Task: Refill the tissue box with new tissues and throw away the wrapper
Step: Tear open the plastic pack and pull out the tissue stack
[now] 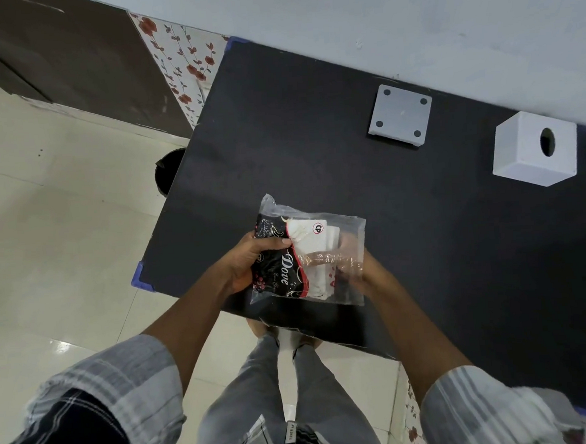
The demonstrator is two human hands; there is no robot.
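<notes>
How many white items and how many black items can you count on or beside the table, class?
White: 2, the tissue box cover and the square base plate.
Black: 2, the table and the bin beside it.
Total: 4.

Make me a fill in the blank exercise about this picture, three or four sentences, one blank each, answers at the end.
1. The left hand grips the ____ printed end of the tissue pack.
2. The right hand has its fingers ____ the clear wrapper.
3. The white tissue box has an ____ hole in one face.
4. The flat grey lid has ____ dark dots, one near each corner.

Answers: black; inside; oval; four
</notes>
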